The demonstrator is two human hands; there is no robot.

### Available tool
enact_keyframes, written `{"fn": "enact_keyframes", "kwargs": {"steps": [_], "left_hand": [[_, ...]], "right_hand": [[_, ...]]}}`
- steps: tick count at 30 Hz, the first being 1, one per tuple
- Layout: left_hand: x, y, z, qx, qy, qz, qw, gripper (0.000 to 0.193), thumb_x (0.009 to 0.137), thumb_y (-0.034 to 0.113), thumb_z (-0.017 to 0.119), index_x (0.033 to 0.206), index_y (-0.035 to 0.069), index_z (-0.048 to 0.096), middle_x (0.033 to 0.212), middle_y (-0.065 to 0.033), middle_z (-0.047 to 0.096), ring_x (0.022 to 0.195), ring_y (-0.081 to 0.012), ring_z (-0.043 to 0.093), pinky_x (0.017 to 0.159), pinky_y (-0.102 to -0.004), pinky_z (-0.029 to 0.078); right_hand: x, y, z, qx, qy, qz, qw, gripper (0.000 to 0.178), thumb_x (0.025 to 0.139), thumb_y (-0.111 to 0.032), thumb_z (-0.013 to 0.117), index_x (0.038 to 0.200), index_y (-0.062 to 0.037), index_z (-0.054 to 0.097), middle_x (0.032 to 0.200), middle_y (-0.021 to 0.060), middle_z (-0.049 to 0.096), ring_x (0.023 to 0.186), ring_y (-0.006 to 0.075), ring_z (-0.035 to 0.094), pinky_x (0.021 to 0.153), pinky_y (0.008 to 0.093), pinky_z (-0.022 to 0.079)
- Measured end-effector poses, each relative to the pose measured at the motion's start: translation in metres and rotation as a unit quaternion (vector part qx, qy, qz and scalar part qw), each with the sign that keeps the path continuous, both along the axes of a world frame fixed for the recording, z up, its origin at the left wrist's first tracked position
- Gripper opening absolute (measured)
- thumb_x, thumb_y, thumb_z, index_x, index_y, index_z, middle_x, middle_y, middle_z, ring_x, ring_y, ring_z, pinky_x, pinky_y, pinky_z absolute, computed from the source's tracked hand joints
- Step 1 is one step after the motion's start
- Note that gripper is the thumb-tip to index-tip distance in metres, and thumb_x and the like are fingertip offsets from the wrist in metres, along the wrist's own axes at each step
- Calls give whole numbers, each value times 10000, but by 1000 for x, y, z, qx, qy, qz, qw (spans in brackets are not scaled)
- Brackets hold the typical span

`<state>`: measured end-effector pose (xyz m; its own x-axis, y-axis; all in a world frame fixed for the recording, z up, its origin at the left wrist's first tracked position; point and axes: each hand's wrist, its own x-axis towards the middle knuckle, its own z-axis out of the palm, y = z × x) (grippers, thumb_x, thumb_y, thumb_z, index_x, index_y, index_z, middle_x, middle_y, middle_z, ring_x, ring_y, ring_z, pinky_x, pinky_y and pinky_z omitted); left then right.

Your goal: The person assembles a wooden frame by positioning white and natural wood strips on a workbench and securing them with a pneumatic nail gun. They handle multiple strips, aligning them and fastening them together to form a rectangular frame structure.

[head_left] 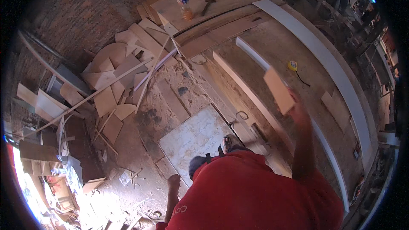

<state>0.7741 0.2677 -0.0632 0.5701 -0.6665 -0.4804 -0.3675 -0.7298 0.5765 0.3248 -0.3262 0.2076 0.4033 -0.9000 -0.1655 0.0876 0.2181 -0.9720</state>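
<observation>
My right hand [295,103] is raised over the workbench and closed on a small rectangular wooden board [279,90], held tilted. Beneath it on the bench run long narrow strips: one with a pale wood face [251,90] and a white-edged one [328,147], partly covered by the board and my hand. A yellow tape measure [292,65] lies just beyond the board, with a dark strap trailing from it. Down at my left side, my left hand [174,180] hangs with its fingers curled in, and nothing shows in it.
A wide white strip [315,38] lies along the bench's far side. At the back, a hammer [208,6] and a bottle of orange liquid [186,12] rest on a panel. Wood offcuts [113,66] heap by the brick wall. A pale panel [194,138] lies on the dusty floor.
</observation>
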Motion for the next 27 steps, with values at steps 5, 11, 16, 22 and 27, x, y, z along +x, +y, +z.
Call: {"fn": "enact_keyframes", "kwargs": {"steps": [5,11,16,22,27], "left_hand": [[47,-69,21,-166,78,227,957,227,912,197,668,1000,10,762,845,-91,719,719,-173,645,641,-339,514],[174,-241,82,-190,-115,89,971,276,949,216,625,806,-1,719,654,-20,600,666,-105,560,605,-341,471],[263,-452,168,-192,-101,-91,972,282,945,236,709,980,-42,740,799,-143,722,751,-234,703,685,-356,534],[257,-652,210,-335,-31,-254,907,219,904,127,755,1072,-11,733,978,-165,724,878,-268,722,781,-376,582],[193,-753,191,-393,-33,-435,809,309,877,149,793,1127,-22,731,1035,-187,725,910,-295,724,784,-368,592]], "right_hand": [[134,-84,14,140,146,-7,979,658,909,-568,708,1353,-92,613,1165,118,681,1042,270,678,908,482,560],[230,-141,-43,190,163,-95,963,726,844,-646,727,1307,-93,646,1180,99,660,1017,237,628,868,441,517],[247,-165,-85,233,142,-202,941,700,859,-646,703,1274,-82,675,1131,104,672,996,253,636,830,440,512],[287,-175,-82,200,192,-206,938,609,908,-589,679,1151,-34,737,937,103,694,811,240,637,729,409,501],[301,-181,-88,178,187,-234,937,582,938,-547,670,1193,-28,734,970,76,704,794,199,612,681,397,476]]}}
